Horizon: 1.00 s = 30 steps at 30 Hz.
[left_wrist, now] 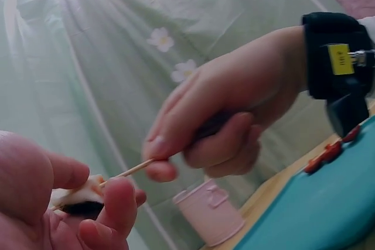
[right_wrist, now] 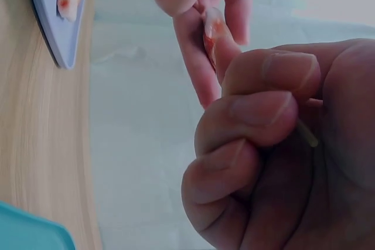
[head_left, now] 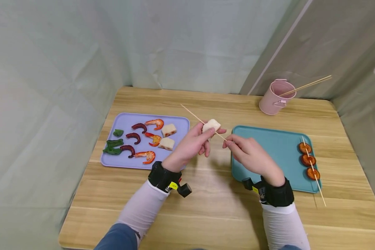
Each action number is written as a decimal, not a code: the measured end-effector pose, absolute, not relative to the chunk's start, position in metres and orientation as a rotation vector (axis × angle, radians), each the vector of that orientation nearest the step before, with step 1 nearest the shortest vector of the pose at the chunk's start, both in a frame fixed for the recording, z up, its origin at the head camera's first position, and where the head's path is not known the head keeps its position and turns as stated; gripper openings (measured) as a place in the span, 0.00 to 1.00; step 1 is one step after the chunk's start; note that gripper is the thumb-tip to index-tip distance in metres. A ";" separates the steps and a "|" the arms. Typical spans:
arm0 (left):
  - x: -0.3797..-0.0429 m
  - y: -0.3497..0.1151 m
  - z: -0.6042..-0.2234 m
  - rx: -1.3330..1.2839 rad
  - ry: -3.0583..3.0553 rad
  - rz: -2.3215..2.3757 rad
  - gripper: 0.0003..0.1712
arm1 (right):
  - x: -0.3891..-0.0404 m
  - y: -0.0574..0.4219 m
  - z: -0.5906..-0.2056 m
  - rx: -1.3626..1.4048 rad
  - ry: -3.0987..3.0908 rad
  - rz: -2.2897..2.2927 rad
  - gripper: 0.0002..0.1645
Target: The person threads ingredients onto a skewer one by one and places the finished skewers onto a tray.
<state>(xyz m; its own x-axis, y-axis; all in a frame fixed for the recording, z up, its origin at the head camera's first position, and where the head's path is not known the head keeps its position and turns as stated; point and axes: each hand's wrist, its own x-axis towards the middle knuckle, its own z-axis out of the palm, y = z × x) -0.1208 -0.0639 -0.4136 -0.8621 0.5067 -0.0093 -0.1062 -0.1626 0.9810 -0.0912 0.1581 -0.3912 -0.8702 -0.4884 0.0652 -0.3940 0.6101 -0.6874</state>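
My left hand (head_left: 193, 140) pinches a white food piece with reddish sides (head_left: 211, 125) between thumb and fingers, above the table between two trays. A thin wooden skewer (head_left: 192, 114) runs through or along the piece; its contact is partly hidden by the fingers. One skewer end sticks out at the upper left. My right hand (head_left: 251, 152) pinches the other end, near the left side of the teal tray. In the left wrist view the skewer (left_wrist: 136, 168) spans the gap between both hands. In the right wrist view its end (right_wrist: 307, 133) shows below the curled fingers.
The lavender tray (head_left: 181, 122) bears shrimp (head_left: 148, 157), dark red tentacle pieces (head_left: 134, 138), green pepper pieces (head_left: 114, 143) and two white pieces (head_left: 166, 143). On the teal tray (head_left: 268, 135) lies a skewer with three brown-red rounds (head_left: 308, 160). A pink bucket (head_left: 272, 103) holds skewers (head_left: 312, 83).
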 end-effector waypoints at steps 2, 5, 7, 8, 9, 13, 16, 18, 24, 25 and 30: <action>-0.118 -0.059 -0.414 0.439 1.698 2.059 0.16 | -0.092 0.157 -0.392 -0.744 2.704 -1.107 0.16; -0.115 -0.054 -0.415 0.397 1.690 2.049 0.16 | -0.092 0.155 -0.392 -0.736 2.700 -1.109 0.16; -0.114 -0.053 -0.415 0.379 1.691 2.050 0.16 | -0.092 0.155 -0.392 -0.730 2.695 -1.115 0.16; -0.113 -0.053 -0.415 0.375 1.699 2.047 0.17 | -0.092 0.154 -0.392 -0.727 2.696 -1.117 0.16; -0.113 -0.053 -0.415 0.373 1.705 2.047 0.17 | -0.092 0.154 -0.392 -0.724 2.695 -1.119 0.16; -0.113 -0.054 -0.416 0.365 1.718 2.032 0.18 | -0.092 0.153 -0.391 -0.719 2.700 -1.110 0.16; -0.114 -0.056 -0.418 0.352 1.720 2.015 0.19 | -0.092 0.152 -0.392 -0.716 2.701 -1.096 0.16; -0.115 -0.057 -0.419 0.344 1.720 2.009 0.20 | -0.092 0.151 -0.392 -0.713 2.696 -1.092 0.16; -0.116 -0.060 -0.420 0.353 1.720 1.995 0.20 | -0.092 0.150 -0.393 -0.699 2.681 -1.099 0.18; -0.117 -0.061 -0.420 0.358 1.718 1.993 0.20 | -0.092 0.150 -0.393 -0.697 2.680 -1.102 0.18; -0.117 -0.065 -0.418 0.374 1.732 1.987 0.21 | -0.091 0.152 -0.393 -0.694 2.693 -1.113 0.17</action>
